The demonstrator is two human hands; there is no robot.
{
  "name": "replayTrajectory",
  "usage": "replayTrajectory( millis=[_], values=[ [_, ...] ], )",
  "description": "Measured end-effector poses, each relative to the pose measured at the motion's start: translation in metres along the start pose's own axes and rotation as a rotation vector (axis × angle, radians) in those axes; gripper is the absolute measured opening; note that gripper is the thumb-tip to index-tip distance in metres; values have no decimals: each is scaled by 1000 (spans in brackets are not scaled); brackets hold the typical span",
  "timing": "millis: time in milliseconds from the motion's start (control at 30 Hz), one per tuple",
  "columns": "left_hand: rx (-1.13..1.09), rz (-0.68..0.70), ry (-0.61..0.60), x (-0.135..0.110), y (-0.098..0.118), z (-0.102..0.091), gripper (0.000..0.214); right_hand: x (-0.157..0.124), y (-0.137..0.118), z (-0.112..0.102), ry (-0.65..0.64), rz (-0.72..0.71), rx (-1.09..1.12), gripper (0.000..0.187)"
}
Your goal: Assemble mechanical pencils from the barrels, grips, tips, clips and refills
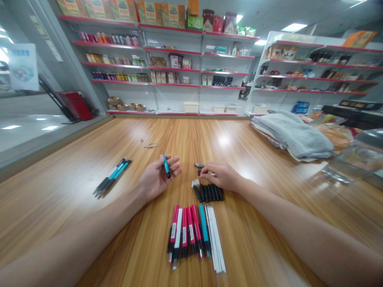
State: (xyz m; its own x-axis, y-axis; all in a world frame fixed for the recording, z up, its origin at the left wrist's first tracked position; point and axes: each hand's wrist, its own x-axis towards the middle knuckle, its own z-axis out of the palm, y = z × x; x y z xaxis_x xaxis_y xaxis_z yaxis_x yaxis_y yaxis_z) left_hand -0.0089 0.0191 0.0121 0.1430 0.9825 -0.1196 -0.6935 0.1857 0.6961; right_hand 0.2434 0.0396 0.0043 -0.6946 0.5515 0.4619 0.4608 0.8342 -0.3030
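Note:
My left hand [157, 179] is turned palm up and holds a blue pen barrel [166, 166] with a black lower end between thumb and fingers. Over a little cluster of small dark and metallic parts [198, 165], which look like springs or tips, my right hand [223, 175] has its fingers pinched together. A bit of white shows at those fingers; what it is I cannot make out. Just below lie small white pieces [195, 183] and a row of black pen grips [208, 193]. Nearer to me are pink barrels [184, 227], a white barrel [178, 228], a blue barrel [204, 225] and white refills [216, 239].
Several assembled blue pens [113, 177] lie on the wooden table [119, 137] at left. A thin loop [151, 145] lies farther back. Folded striped cloth [295, 133] and a clear container [354, 157] stand at right. Stocked shelves [176, 52] line the back.

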Motion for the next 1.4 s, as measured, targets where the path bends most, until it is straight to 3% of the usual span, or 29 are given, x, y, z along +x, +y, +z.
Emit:
replayTrajectory(
  millis=[133,267,333,500,700,800,1133,1300,1400],
  values=[
    [283,160,-166,-2,-8,-3,18,-1,2,1,-21,-19,-1,13],
    [1073,524,-158,-10,-15,-2,17,-1,4,2,-63,-43,4,12],
    [1446,645,-239,-15,-17,0,18,0,5,4,-63,-56,10,12],
    [1831,623,-432,-20,-17,5,24,1,5,6,6,-47,24,12],
    [1932,586,-477,-20,-16,6,26,2,-1,3,227,62,-11,28],
    [1928,600,-468,-20,-17,5,25,3,-4,2,267,91,-69,37],
    [1913,632,-378,-19,-19,7,16,0,-9,8,173,-21,-54,16],
    [1695,633,-299,-17,-19,7,21,1,-19,4,105,-135,-83,20],
    [1616,627,-327,-18,-20,8,21,3,-25,5,101,-181,-136,20]
  ],
)
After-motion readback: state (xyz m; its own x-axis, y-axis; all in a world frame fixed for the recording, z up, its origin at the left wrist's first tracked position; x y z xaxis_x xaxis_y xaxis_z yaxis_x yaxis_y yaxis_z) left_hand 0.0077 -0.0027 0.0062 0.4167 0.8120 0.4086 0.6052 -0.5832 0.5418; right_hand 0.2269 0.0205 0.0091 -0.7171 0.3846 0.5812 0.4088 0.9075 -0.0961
